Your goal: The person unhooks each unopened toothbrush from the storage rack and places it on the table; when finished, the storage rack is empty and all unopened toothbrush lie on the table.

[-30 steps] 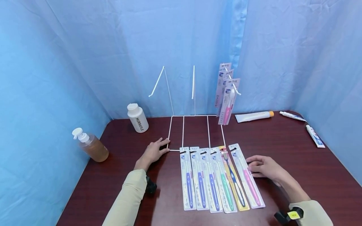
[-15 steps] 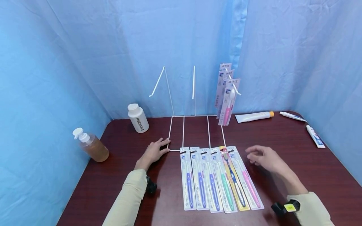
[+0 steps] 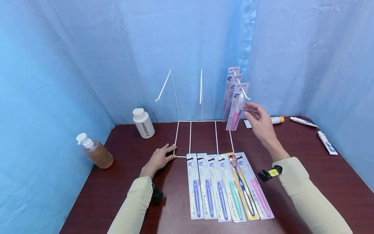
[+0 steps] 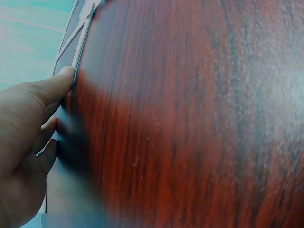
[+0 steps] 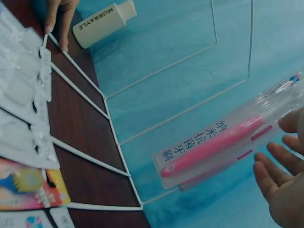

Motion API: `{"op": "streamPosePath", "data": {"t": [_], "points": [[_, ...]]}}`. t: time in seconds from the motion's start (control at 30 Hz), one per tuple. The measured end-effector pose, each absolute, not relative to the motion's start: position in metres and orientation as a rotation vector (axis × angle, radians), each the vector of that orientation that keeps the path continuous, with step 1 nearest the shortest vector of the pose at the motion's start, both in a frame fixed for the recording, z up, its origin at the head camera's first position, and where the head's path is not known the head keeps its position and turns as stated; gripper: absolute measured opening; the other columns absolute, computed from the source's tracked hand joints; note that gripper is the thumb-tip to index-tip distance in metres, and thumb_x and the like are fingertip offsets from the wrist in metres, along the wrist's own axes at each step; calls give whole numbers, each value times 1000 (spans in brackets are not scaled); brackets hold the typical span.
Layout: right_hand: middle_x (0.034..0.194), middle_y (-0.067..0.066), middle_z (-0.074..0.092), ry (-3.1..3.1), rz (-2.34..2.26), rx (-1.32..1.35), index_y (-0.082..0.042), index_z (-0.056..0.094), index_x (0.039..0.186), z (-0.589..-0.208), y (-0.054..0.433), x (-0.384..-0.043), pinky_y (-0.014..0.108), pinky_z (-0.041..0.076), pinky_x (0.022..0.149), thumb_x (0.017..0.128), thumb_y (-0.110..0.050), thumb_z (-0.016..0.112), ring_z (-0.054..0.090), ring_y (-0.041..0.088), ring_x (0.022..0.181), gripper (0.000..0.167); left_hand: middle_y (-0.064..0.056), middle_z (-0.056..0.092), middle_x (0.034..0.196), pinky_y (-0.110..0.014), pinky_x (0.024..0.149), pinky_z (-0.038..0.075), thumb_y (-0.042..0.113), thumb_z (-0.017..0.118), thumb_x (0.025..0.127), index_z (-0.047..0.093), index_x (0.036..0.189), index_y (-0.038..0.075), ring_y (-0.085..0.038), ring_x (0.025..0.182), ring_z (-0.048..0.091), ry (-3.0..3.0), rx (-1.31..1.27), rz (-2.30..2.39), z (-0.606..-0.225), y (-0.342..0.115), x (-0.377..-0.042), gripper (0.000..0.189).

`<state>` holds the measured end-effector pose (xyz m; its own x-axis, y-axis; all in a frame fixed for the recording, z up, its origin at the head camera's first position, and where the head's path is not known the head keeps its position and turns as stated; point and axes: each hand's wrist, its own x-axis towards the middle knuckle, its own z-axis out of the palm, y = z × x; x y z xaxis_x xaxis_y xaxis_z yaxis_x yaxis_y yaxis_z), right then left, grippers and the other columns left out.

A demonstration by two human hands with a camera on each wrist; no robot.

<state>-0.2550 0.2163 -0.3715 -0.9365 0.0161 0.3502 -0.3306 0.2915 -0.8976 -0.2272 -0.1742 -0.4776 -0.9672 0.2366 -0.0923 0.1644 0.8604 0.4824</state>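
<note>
In the head view, my right hand (image 3: 260, 122) is raised at the right side of a packaged pink toothbrush (image 3: 235, 112), the front one of several hanging on the rack's right hook. Thumb and fingers stand apart beside the pack's edge; the right wrist view shows the pink toothbrush pack (image 5: 213, 145) in front of the fingertips (image 5: 260, 166). My left hand (image 3: 158, 159) rests at the front left corner of the white wire rack (image 3: 190, 136), its fingers reaching onto the wire. In the left wrist view the thumb (image 4: 64, 76) lies along the rack's wire.
Several packaged toothbrushes lie in a row before the rack, including a purple one (image 3: 196, 198), a green one (image 3: 235, 200) and a pink one (image 3: 260, 196). A white bottle (image 3: 143, 125) and a pump bottle (image 3: 97, 154) stand left. Toothpaste tubes (image 3: 327, 143) lie right.
The pink toothbrush pack at the row's right end was slid left against its neighbour. My right hand then left it and rose to the hanging packs. The left hand stays put.
</note>
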Motion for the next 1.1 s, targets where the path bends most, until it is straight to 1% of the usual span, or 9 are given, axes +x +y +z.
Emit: {"op": "streamPosePath", "data": {"t": [0.07, 0.17, 0.27, 0.4, 0.5, 0.63, 0.7, 0.8, 1.1], "points": [[127, 10, 57, -2210, 1720, 290, -5, 51, 134, -370, 210, -263, 12, 44, 90, 97, -24, 57, 57, 12, 114, 43, -10, 37, 153, -57, 113, 26, 33, 61, 93, 49, 142, 23, -34, 141, 32, 2891, 320, 731, -479, -175, -228, 51], [114, 0, 63, -2166, 1721, 299, -1, 57, 126, -372, 205, -268, 13, 48, 84, 96, -20, 58, 60, 4, 101, 35, -8, 39, 152, -57, 113, 26, 33, 61, 93, 50, 141, 22, -33, 142, 32, 2893, 340, 741, -480, -175, -228, 51], [105, -4, 64, -2157, 1687, 317, 1, 60, 119, -373, 204, -265, 14, 51, 77, 96, -18, 59, 62, 1, 92, 30, -8, 39, 152, -57, 113, 25, 32, 61, 93, 50, 141, 22, -33, 142, 31, 2888, 341, 752, -481, -174, -228, 51], [108, 1, 65, -2191, 1607, 335, -1, 61, 119, -374, 207, -252, 15, 51, 74, 96, -18, 58, 62, 1, 91, 29, -10, 36, 153, -58, 112, 25, 32, 61, 93, 49, 142, 23, -35, 141, 31, 2883, 321, 748, -479, -174, -228, 51], [105, -3, 65, -2210, 1593, 356, 1, 61, 118, -370, 209, -235, 13, 51, 72, 96, -14, 58, 62, 0, 90, 27, -11, 36, 153, -58, 112, 25, 32, 62, 93, 49, 142, 23, -35, 141, 32, 2885, 311, 741, -478, -175, -228, 51], [97, -11, 63, -2242, 1577, 385, 2, 62, 116, -364, 212, -211, 12, 51, 71, 95, -12, 59, 62, 1, 84, 26, -12, 36, 153, -57, 112, 26, 32, 62, 93, 50, 141, 23, -34, 141, 33, 2890, 315, 736, -479, -175, -228, 51], [96, -13, 64, -2264, 1554, 395, -1, 63, 116, -364, 215, -202, 12, 51, 70, 94, -13, 60, 62, 1, 82, 25, -12, 37, 152, -57, 112, 26, 32, 62, 93, 50, 141, 23, -34, 140, 34, 2891, 318, 733, -479, -175, -227, 51], [96, -13, 65, -2276, 1536, 408, -2, 64, 115, -359, 217, -189, 12, 51, 69, 94, -12, 61, 62, 2, 80, 24, -11, 37, 152, -58, 112, 25, 32, 62, 93, 50, 142, 23, -35, 141, 33, 2890, 315, 733, -479, -175, -227, 51], [97, -13, 67, -2248, 1564, 425, 2, 63, 116, -343, 220, -168, 12, 51, 69, 92, -7, 63, 62, 3, 78, 26, -12, 35, 153, -58, 113, 24, 32, 61, 93, 49, 142, 23, -36, 141, 32, 2884, 306, 736, -479, -175, -227, 52]]}}
